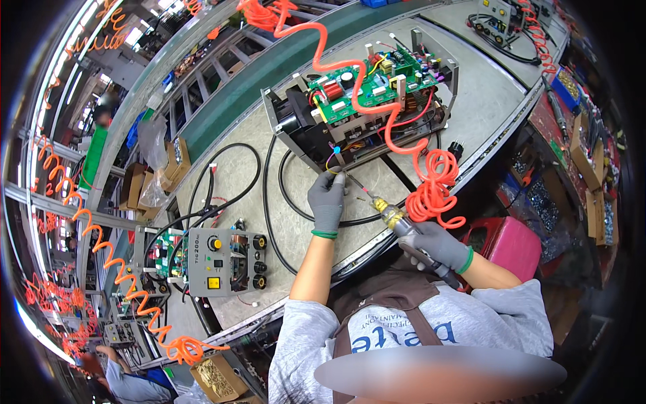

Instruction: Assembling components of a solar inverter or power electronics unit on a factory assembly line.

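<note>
My left hand [328,200], in a grey glove with a green cuff, is closed in a pinch at the near edge of an open machine chassis [360,159]. A thin yellow wire [328,162] runs into its fingertips, with a small blue disc-shaped part [337,149] just above. Anything else in the pinch is hidden. My right hand [437,246], gloved alike, is wrapped round a power screwdriver [390,214] with yellow wrapping near its front. The screwdriver's thin bit points up and left, its tip beside my left fingertips. A green circuit board [377,81] tops the chassis.
A coiled orange air hose [434,185] hangs across the chassis and bunches up by the screwdriver. Black cable [267,202] loops over the bench. A grey control-panel unit [219,262] stands at left. A pink stool [508,249] and parts boxes [589,151] are at right.
</note>
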`<state>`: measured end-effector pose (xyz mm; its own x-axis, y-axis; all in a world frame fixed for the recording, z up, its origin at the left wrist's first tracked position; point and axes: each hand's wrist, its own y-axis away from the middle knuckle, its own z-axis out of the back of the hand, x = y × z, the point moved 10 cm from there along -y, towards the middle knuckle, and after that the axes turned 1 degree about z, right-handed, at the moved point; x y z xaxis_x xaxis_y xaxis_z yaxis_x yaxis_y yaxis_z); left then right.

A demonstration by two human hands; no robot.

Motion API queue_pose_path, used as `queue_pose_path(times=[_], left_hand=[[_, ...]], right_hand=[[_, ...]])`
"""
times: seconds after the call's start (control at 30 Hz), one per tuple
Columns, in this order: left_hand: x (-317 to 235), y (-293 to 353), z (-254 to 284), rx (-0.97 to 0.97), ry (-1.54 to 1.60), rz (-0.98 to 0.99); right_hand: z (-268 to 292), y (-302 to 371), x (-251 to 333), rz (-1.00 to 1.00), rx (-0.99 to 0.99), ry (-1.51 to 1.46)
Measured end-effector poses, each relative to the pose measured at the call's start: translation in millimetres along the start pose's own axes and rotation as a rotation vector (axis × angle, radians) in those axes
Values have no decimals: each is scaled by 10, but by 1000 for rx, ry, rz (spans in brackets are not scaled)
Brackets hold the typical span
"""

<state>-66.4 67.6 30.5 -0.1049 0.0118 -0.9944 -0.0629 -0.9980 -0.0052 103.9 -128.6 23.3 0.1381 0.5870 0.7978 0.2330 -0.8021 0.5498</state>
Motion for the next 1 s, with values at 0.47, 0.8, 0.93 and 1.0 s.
queue_pose_path(times=[0.47, 0.8, 0.93, 1.0], left_hand=[[254, -122, 3, -175, -64, -65], [73, -241, -76, -8, -397, -203], [55, -237, -123, 24, -550, -300], [57, -246, -121, 18, -603, -311]], right_hand=[[-128, -287, -117, 7, -29, -103], [-619, -374, -207, -7, -22, -457], [-675, -440, -286, -31, -57, -434], [-719, -462, -297, -33, -63, -434]])
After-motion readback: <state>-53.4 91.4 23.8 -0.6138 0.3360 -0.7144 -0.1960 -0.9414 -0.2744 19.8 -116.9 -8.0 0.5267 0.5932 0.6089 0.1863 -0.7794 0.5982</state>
